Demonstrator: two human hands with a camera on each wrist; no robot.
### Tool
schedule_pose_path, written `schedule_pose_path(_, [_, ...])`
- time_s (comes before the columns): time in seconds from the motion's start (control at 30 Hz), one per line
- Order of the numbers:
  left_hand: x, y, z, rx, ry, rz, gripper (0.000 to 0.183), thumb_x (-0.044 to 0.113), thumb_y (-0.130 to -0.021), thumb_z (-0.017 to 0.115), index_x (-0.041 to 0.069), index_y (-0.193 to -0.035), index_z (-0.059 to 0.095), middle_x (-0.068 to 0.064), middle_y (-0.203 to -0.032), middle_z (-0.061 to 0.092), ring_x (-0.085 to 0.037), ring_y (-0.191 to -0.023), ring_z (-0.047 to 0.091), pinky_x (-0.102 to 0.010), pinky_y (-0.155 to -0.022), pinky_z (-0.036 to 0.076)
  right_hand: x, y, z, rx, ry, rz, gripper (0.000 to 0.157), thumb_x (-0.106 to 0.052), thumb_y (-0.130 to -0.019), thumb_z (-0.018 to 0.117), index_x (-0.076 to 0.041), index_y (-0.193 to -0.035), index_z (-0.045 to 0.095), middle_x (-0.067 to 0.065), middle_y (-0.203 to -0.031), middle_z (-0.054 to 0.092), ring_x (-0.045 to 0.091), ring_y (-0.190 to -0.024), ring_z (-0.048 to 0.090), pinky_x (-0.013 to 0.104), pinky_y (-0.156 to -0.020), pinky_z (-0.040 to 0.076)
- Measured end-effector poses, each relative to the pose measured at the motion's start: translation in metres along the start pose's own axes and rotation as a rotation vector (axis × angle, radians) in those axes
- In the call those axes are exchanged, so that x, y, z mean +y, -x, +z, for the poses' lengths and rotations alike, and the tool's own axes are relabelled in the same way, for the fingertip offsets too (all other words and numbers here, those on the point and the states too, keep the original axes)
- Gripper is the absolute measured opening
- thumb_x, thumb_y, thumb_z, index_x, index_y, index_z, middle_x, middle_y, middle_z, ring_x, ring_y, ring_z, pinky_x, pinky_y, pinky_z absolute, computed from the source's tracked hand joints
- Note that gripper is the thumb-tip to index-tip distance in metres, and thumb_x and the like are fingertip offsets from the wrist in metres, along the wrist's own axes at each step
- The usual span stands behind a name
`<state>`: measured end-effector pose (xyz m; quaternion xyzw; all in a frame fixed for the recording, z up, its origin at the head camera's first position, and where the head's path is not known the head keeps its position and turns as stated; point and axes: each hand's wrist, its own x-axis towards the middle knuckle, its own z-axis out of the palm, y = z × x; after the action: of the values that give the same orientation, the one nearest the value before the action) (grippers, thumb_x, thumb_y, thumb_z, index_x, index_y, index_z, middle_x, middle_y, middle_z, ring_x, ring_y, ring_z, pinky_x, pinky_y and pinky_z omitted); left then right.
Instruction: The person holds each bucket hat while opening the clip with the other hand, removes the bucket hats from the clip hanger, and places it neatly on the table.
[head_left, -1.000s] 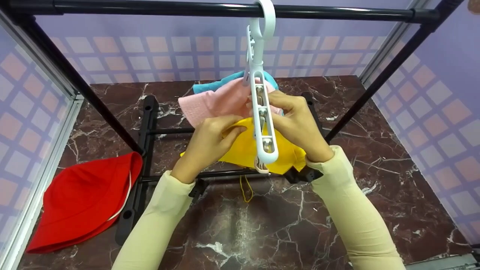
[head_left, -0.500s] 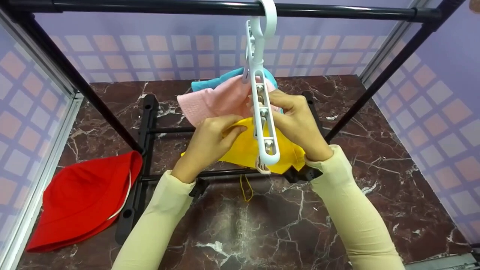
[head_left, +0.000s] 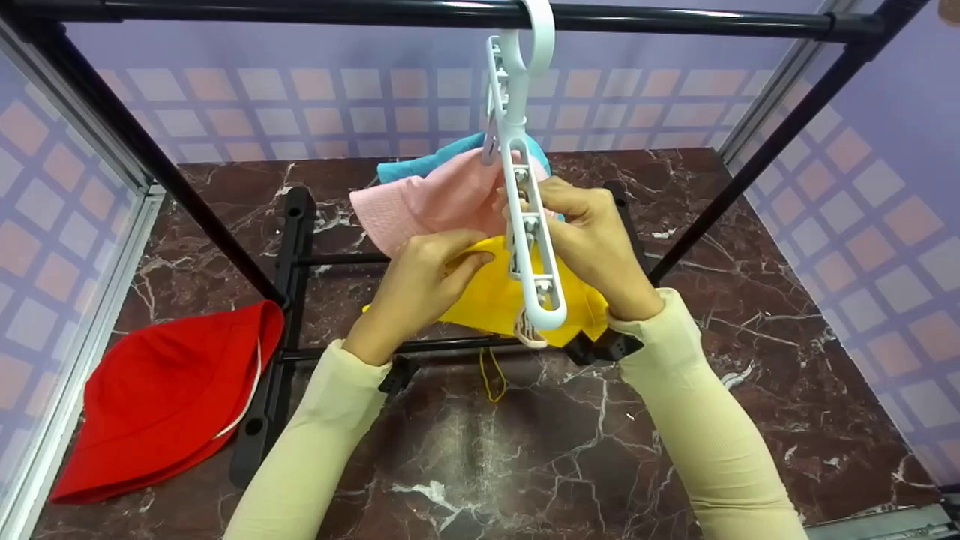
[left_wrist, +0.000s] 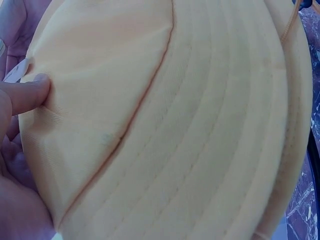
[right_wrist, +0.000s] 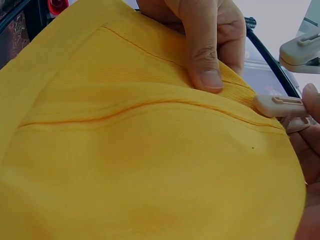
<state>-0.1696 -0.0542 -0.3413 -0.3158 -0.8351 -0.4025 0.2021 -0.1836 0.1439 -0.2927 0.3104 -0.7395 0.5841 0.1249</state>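
A yellow brimmed hat (head_left: 487,296) hangs below the front arm of a white folding clip hanger (head_left: 534,247). My left hand (head_left: 420,281) pinches the hat's crown between thumb and fingers. My right hand (head_left: 592,240) is behind the hanger arm and partly hidden by it. The right wrist view has its fingers pinching a beige clothes peg (right_wrist: 281,106), whose tip sits over the crown's edge. In that view my left thumb (right_wrist: 207,75) presses on the fabric close by. The hat's pleated brim (left_wrist: 215,125) fills much of the left wrist view.
Behind the yellow hat are a pink hat (head_left: 431,199) and a blue hat (head_left: 420,165). A red hat (head_left: 172,390) lies on the marble-patterned surface at left. The hanger hooks over a black rail (head_left: 315,13). Another peg (right_wrist: 300,52) is close to my right hand.
The hanger's front end has swung slightly to the right, and the pink and blue hats have shifted slightly left. Both hands stay almost in place at the yellow hat.
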Motion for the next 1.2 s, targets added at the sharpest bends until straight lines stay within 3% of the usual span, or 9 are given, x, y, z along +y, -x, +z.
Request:
schedule_pose_path(0.1, [-0.0004,0.0006,0.0010,-0.005,-0.007,-0.002,0.018,0.013,-0.091,0.065,0.000,-0.103,0.072,-0.010,-0.096,0.073,-0.019,-0.078,0.065,-0.031,-0.074,0.054,-0.0004,0.0002,0.0007,0.016,-0.005,0.008,0.014,-0.001,-0.089,0.065,0.008,-0.094,0.074,0.018,-0.091,0.072,0.015,-0.082,0.060,0.024,-0.073,0.046])
schedule_pose_path(0.3, [-0.0010,0.0018,0.0020,-0.007,-0.021,-0.003,0.018,0.014,-0.091,0.065,0.001,-0.102,0.072,-0.009,-0.095,0.073,-0.019,-0.078,0.065,-0.032,-0.074,0.054,-0.0006,0.0004,0.0014,0.032,-0.015,0.005,0.013,0.000,-0.088,0.066,0.010,-0.093,0.073,-0.010,-0.082,0.070,0.013,-0.077,0.057,0.023,-0.068,0.042])
schedule_pose_path(0.4, [-0.0008,0.0023,0.0019,-0.007,-0.019,-0.006,0.018,0.014,-0.092,0.065,0.001,-0.102,0.072,-0.009,-0.095,0.073,-0.019,-0.078,0.065,-0.032,-0.074,0.054,0.0001,0.0005,0.0016,0.031,-0.019,0.002,0.013,0.000,-0.089,0.064,0.010,-0.092,0.073,-0.014,-0.081,0.069,0.012,-0.076,0.055,0.022,-0.068,0.041])
schedule_pose_path(0.5, [-0.0010,0.0027,0.0021,-0.007,-0.021,-0.005,0.018,0.014,-0.092,0.064,0.001,-0.102,0.072,-0.009,-0.095,0.073,-0.019,-0.077,0.065,-0.032,-0.074,0.054,0.0006,0.0008,0.0019,0.033,-0.022,0.005,0.013,0.000,-0.089,0.064,0.009,-0.091,0.073,-0.014,-0.081,0.070,0.011,-0.076,0.055,0.022,-0.068,0.042])
schedule_pose_path(0.73, [-0.0016,0.0044,0.0020,-0.006,-0.028,0.003,0.018,0.015,-0.092,0.065,0.002,-0.101,0.072,-0.008,-0.092,0.073,-0.018,-0.075,0.063,-0.032,-0.073,0.053,-0.0008,0.0018,0.0029,0.047,-0.011,0.012,0.012,-0.001,-0.087,0.067,0.008,-0.091,0.074,0.008,-0.084,0.072,0.012,-0.077,0.056,0.023,-0.068,0.043])
schedule_pose_path(0.93, [-0.0024,0.0069,0.0023,-0.006,-0.022,-0.001,0.018,0.015,-0.091,0.066,0.002,-0.101,0.072,-0.007,-0.090,0.073,-0.017,-0.073,0.061,-0.031,-0.071,0.052,-0.0006,0.0026,0.0039,0.043,-0.024,0.028,0.013,-0.004,-0.088,0.067,0.006,-0.090,0.074,0.015,-0.087,0.072,0.015,-0.080,0.057,0.024,-0.069,0.043])
schedule_pose_path(1.2, [-0.0032,0.0099,0.0035,-0.004,-0.032,0.004,0.016,0.013,-0.091,0.066,0.000,-0.099,0.072,-0.009,-0.086,0.072,-0.018,-0.070,0.060,-0.032,-0.068,0.051,-0.0007,0.0037,0.0047,0.031,-0.053,0.038,0.013,-0.009,-0.090,0.066,-0.003,-0.092,0.077,0.009,-0.093,0.074,0.021,-0.088,0.061,0.026,-0.073,0.047])
